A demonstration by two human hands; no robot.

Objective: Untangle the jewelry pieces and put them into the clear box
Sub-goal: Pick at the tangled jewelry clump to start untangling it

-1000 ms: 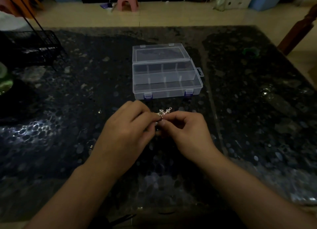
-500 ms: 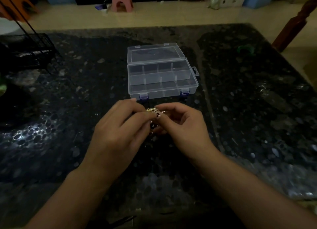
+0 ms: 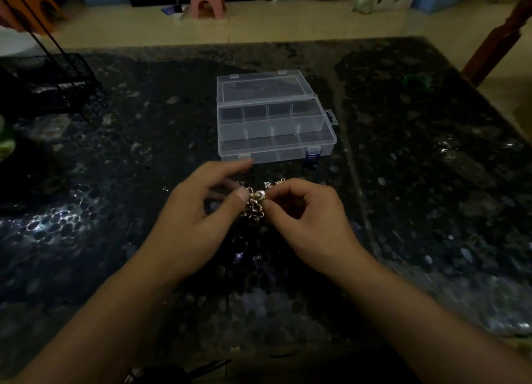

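From the head view, I see both hands meeting over the dark speckled tabletop (image 3: 431, 182), just short of the clear box (image 3: 273, 121), which sits at twelve o'clock from them with its lid folded back and its compartments showing nothing I can make out. My left hand (image 3: 198, 210) pinches the tangled jewelry (image 3: 254, 205) with thumb against a finger, the forefinger stretched out toward the box's near wall. My right hand (image 3: 305, 213) is curled and pinches the same clump from three o'clock. The jewelry hangs between the fingertips, a small knot of silvery links with a loose end (image 3: 273, 183) trailing toward one o'clock.

The risks as I judge them: pulling the two pinches apart too hard could tighten the knot or snap a fine link. The light is poor, so I can hardly tell which strand crosses which, and I may tug the wrong one. If a piece slips free, it could drop onto the mottled tabletop, where small shiny bits would be hard to find again.
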